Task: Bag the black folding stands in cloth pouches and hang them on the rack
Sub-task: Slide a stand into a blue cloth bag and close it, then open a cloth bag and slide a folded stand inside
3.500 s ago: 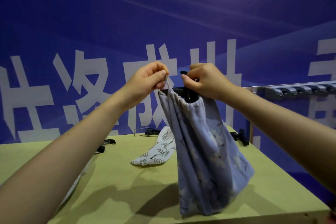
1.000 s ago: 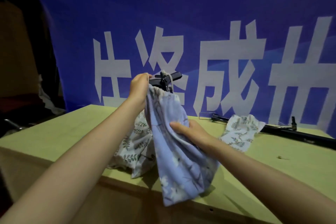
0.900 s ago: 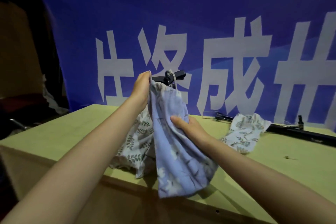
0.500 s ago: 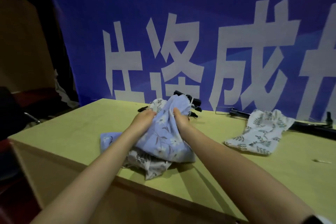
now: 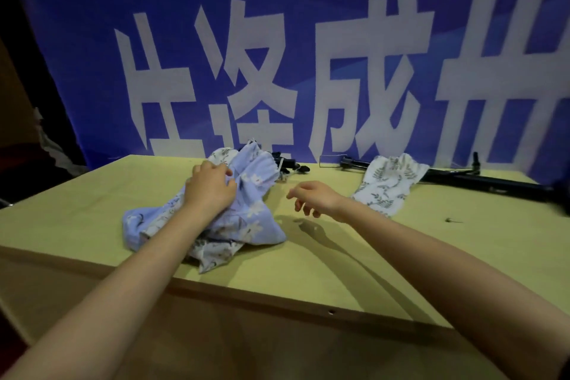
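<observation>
On the desk (image 5: 401,262) lies the blue floral pouch (image 5: 246,213), a black folding stand (image 5: 287,165) poking from its mouth.
Left hand (image 5: 211,190) grips the cloth with curled fingers; right hand (image 5: 317,199) hovers beside it, fingers loose, holding nothing.

Dim room, soft focus, arm shadows on table (image 5: 462,256), perhaps wide-angle edge bending

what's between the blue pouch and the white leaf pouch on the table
In the head view, the right hand hovers there, empty, over bare table.
</observation>
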Action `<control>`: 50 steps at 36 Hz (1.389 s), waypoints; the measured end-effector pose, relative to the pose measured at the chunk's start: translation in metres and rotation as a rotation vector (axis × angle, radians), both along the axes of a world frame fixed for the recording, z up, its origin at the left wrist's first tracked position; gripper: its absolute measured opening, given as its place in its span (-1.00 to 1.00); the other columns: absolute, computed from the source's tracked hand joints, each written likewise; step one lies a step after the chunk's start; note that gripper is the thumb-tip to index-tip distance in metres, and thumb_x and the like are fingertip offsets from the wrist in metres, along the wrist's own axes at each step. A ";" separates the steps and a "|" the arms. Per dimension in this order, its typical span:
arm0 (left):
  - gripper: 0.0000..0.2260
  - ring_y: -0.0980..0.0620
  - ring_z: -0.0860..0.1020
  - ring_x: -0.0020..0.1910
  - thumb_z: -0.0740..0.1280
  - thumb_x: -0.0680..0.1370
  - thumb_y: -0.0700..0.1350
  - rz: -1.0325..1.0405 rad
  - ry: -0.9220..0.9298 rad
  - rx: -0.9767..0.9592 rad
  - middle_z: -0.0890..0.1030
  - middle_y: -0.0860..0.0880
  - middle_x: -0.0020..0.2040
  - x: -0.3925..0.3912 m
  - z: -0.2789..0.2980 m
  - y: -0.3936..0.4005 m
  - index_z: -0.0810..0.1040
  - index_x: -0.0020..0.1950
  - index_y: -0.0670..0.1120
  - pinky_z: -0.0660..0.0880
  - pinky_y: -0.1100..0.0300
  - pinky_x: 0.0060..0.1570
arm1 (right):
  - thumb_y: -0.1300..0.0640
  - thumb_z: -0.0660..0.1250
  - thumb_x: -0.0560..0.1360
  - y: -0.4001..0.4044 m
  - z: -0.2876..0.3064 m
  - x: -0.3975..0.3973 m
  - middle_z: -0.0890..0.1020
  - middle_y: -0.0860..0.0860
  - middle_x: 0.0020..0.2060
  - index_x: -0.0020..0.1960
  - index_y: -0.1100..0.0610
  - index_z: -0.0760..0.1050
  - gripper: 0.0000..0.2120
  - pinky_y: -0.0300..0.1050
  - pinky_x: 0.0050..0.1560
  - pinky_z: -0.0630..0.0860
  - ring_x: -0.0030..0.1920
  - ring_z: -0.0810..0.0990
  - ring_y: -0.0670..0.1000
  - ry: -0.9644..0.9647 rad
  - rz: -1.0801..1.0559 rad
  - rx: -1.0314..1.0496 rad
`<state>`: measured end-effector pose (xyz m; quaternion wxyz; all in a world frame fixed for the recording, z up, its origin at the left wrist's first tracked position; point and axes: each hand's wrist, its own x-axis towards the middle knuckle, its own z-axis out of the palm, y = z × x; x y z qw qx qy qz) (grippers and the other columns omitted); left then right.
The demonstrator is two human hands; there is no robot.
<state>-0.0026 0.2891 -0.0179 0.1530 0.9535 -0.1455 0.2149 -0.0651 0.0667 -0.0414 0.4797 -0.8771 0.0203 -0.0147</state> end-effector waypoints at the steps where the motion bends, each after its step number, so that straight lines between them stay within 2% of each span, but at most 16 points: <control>1: -0.72 -0.21 0.34 0.28 0.21 0.59 -0.03 -0.017 -0.023 0.004 0.43 -0.19 0.26 -0.006 0.004 -0.008 0.52 0.25 -0.07 0.38 -0.07 0.20 | 0.09 0.17 0.62 -0.010 0.001 -0.010 0.54 0.02 -0.30 0.09 0.21 0.56 -0.75 -0.22 -0.42 0.29 -0.37 0.42 -0.03 -0.017 -0.010 0.003; 3: -0.73 -0.21 0.33 0.30 0.21 0.59 -0.07 -0.091 -0.067 0.009 0.44 -0.19 0.26 -0.018 0.009 -0.030 0.53 0.25 -0.07 0.38 -0.07 0.21 | 0.12 0.18 0.61 -0.031 0.001 -0.029 0.55 0.02 -0.32 0.04 0.20 0.60 -0.75 -0.21 -0.40 0.32 -0.36 0.44 -0.03 -0.063 -0.070 0.007; 7: -0.78 -0.15 0.38 0.26 0.21 0.59 -0.10 -0.345 -0.085 -0.084 0.48 -0.12 0.19 -0.042 0.004 -0.084 0.58 0.17 -0.05 0.37 0.00 0.18 | 0.12 0.18 0.60 -0.078 -0.005 -0.064 0.59 -0.04 -0.31 -0.06 0.14 0.63 -0.74 -0.10 -0.18 0.46 -0.28 0.53 -0.04 -0.210 -0.362 -0.060; 10: -0.80 -0.06 0.41 0.24 0.23 0.58 -0.06 -0.466 0.003 -0.182 0.50 -0.05 0.18 -0.058 -0.007 -0.135 0.58 0.14 0.02 0.39 0.03 0.19 | 0.11 0.18 0.56 -0.121 -0.015 -0.093 0.58 -0.05 -0.36 -0.13 0.13 0.62 -0.74 -0.10 -0.26 0.42 -0.29 0.55 0.01 -0.290 -0.536 -0.083; 12: -0.81 -0.05 0.42 0.26 0.25 0.58 -0.05 -0.498 0.081 -0.234 0.50 -0.04 0.22 -0.070 -0.016 -0.169 0.57 0.16 0.03 0.39 0.05 0.20 | 0.11 0.19 0.53 -0.149 -0.021 -0.109 0.60 0.05 -0.34 -0.13 0.18 0.63 -0.74 -0.09 -0.25 0.41 -0.27 0.55 0.05 -0.295 -0.619 -0.062; 19: -0.63 -0.08 0.30 0.35 0.23 0.59 -0.04 -0.426 0.158 -0.204 0.41 -0.09 0.35 -0.075 -0.067 -0.265 0.43 0.39 -0.07 0.34 0.05 0.27 | 0.12 0.20 0.59 -0.197 -0.042 -0.128 0.57 -0.04 -0.25 0.01 0.15 0.58 -0.80 -0.16 -0.24 0.41 -0.22 0.54 -0.06 -0.272 -0.640 0.058; 24: -0.45 -0.10 0.24 0.38 0.22 0.57 0.16 -0.277 0.164 -0.072 0.32 -0.08 0.45 -0.062 -0.092 -0.304 0.29 0.47 -0.10 0.34 0.01 0.26 | 0.11 0.20 0.59 -0.214 -0.044 -0.113 0.57 0.03 -0.23 0.02 0.13 0.57 -0.81 0.02 -0.19 0.57 -0.22 0.56 0.03 -0.218 -0.656 0.136; 26: -0.43 -0.12 0.30 0.32 0.21 0.56 0.23 -0.242 0.188 0.009 0.39 -0.11 0.38 -0.052 -0.094 -0.309 0.32 0.44 -0.11 0.39 0.00 0.19 | 0.14 0.19 0.58 -0.218 -0.042 -0.104 0.57 0.03 -0.25 0.00 0.13 0.57 -0.81 0.04 -0.18 0.58 -0.27 0.55 0.04 -0.226 -0.652 0.130; 29: -0.63 -0.09 0.44 0.16 0.21 0.59 0.14 -0.243 0.156 -0.005 0.50 -0.10 0.17 -0.038 -0.097 -0.310 0.49 0.24 -0.09 0.46 0.01 0.02 | 0.19 0.19 0.56 -0.219 -0.043 -0.095 0.58 -0.01 -0.24 0.03 0.14 0.58 -0.81 0.03 -0.10 0.56 -0.20 0.57 0.05 -0.253 -0.638 0.088; 31: -0.72 -0.10 0.47 0.09 0.19 0.62 0.09 -0.256 0.127 -0.059 0.54 -0.08 0.03 -0.034 -0.099 -0.308 0.53 0.07 -0.10 0.45 0.02 -0.06 | 0.21 0.19 0.55 -0.220 -0.047 -0.092 0.61 0.00 -0.18 0.05 0.14 0.58 -0.80 0.00 -0.03 0.53 -0.12 0.58 0.07 -0.273 -0.629 0.079; 34: -0.75 -0.06 0.41 0.07 0.16 0.64 0.02 -0.302 0.099 -0.192 0.53 -0.03 -0.07 -0.030 -0.099 -0.305 0.53 0.00 -0.13 0.40 0.03 -0.06 | 0.19 0.21 0.56 -0.222 -0.049 -0.090 0.61 0.01 -0.18 0.08 0.11 0.56 -0.81 0.02 -0.03 0.54 -0.11 0.58 0.06 -0.288 -0.620 0.108; 37: -0.77 -0.02 0.40 -0.08 0.14 0.64 -0.07 -0.359 0.142 -0.480 0.48 -0.01 -0.16 -0.033 -0.091 -0.303 0.49 -0.11 -0.14 0.31 0.08 -0.19 | 0.15 0.19 0.58 -0.225 -0.046 -0.092 0.59 -0.02 -0.19 0.11 0.09 0.55 -0.80 0.02 -0.11 0.55 -0.15 0.57 0.04 -0.318 -0.618 0.166; 40: -0.74 0.02 0.33 -0.33 0.10 0.63 -0.12 -0.381 0.223 -0.810 0.38 -0.03 -0.32 -0.044 -0.075 -0.296 0.35 -0.26 -0.09 0.23 0.14 -0.36 | 0.07 0.18 0.61 -0.228 -0.046 -0.094 0.56 0.02 -0.20 0.12 0.11 0.53 -0.79 -0.07 -0.31 0.49 -0.27 0.51 0.01 -0.300 -0.633 0.305; 44: -0.74 0.04 0.28 -0.37 0.10 0.60 -0.16 -0.396 0.247 -1.081 0.32 -0.03 -0.35 -0.055 -0.052 -0.289 0.28 -0.31 -0.06 0.21 0.17 -0.37 | -0.03 0.20 0.61 -0.232 -0.044 -0.092 0.54 0.04 -0.22 0.18 0.15 0.49 -0.71 -0.14 -0.38 0.46 -0.35 0.51 -0.02 -0.280 -0.649 0.521; 47: -0.76 0.03 0.33 -0.35 0.12 0.55 -0.17 -0.410 0.273 -1.204 0.34 -0.02 -0.34 -0.059 -0.040 -0.286 0.27 -0.33 -0.05 0.25 0.19 -0.38 | -0.04 0.21 0.62 -0.235 -0.035 -0.091 0.57 0.07 -0.08 0.40 0.15 0.36 -0.58 -0.14 -0.26 0.59 -0.19 0.58 -0.01 -0.308 -0.631 0.637; 50: -0.79 -0.02 0.39 -0.28 0.16 0.48 -0.11 -0.452 0.293 -1.306 0.38 -0.07 -0.32 -0.059 -0.035 -0.284 0.29 -0.36 -0.02 0.29 0.14 -0.33 | -0.10 0.21 0.61 -0.237 -0.026 -0.090 0.53 0.15 0.16 0.45 0.13 0.30 -0.50 -0.04 -0.06 0.64 0.03 0.63 0.11 -0.240 -0.620 0.745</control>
